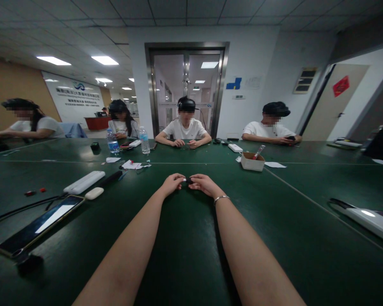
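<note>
Out in front of me, both hands meet at a small black object with a silver end [187,180], something like a USB stick, though it is too small to name surely. My left hand [173,184] is closed, its fingertips pinching the silver end. On the black end, my right hand [204,185] is closed with thumb and fingers together. A silver bracelet [221,198] circles my right wrist. Both hands rest low over the green table [188,238], and the fingers cover part of the object.
To my left lie a phone [41,225], a white power bank [84,182], a white oval case [94,193] and a black cable [22,209]. Water bottles [144,141] and a small box [252,162] stand farther off. Several people sit around the table.
</note>
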A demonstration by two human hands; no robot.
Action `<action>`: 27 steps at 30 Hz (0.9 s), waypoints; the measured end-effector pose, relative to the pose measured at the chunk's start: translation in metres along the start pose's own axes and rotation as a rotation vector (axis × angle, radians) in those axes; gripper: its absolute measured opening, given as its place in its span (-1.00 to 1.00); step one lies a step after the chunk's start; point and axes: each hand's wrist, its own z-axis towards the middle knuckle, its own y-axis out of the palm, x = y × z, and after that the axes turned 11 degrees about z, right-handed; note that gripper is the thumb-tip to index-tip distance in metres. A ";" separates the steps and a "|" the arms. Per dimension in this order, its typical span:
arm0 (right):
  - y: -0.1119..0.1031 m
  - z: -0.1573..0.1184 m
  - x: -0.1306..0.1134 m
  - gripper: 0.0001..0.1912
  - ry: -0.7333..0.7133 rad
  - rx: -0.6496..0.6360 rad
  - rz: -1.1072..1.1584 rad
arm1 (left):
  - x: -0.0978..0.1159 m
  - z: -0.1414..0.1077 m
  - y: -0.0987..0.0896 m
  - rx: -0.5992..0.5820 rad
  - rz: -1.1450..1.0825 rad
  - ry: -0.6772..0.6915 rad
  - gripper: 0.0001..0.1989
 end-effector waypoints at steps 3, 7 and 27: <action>0.000 0.000 0.000 -0.86 0.006 0.000 0.007 | 0.000 0.001 0.000 0.001 0.005 -0.001 -0.79; 0.000 0.000 0.000 -0.86 -0.001 0.001 0.013 | -0.003 0.003 0.002 0.002 0.037 0.001 -0.78; 0.000 -0.001 -0.001 -0.88 0.004 0.003 0.005 | -0.010 0.006 0.000 0.045 0.006 0.041 -0.80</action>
